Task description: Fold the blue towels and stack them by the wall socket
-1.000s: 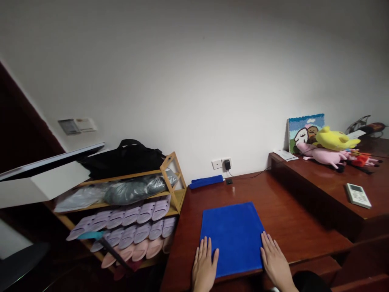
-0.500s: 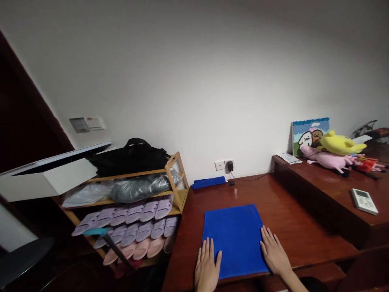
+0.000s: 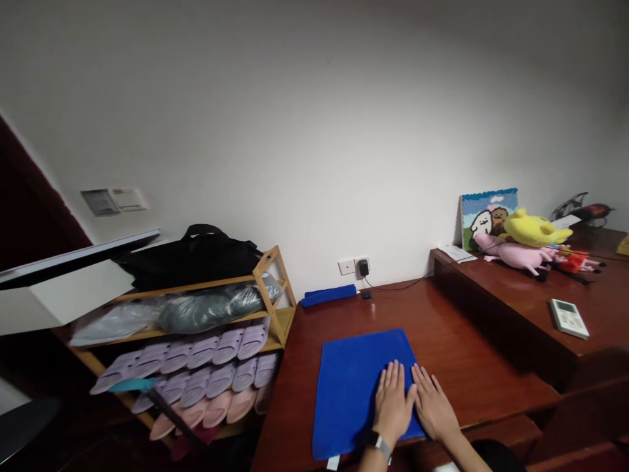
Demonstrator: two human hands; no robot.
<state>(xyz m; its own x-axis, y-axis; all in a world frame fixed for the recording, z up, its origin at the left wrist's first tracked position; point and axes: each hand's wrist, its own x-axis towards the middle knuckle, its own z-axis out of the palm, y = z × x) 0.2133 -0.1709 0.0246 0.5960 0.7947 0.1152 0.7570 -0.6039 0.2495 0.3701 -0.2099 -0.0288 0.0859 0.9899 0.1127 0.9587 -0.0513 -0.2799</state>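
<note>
lying under the left hand (image 3: 394, 403), blue cloth (image 3: 348, 387) meets the right hand (image 3: 435, 408) edgewise — both flat, fingers straight.

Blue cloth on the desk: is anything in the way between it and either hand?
Nothing visible is: the left hand lies flat on the blue cloth, and the right hand rests along its right edge.

We see a reddish-brown wooden desk (image 3: 472, 357) bearing a flat blue cloth (image 3: 346, 383) and a folded blue cloth (image 3: 328, 295); the raised surface (image 3: 506, 295) beside it carries a white keypad device (image 3: 569, 319) and pink plush toy (image 3: 518, 255).
</note>
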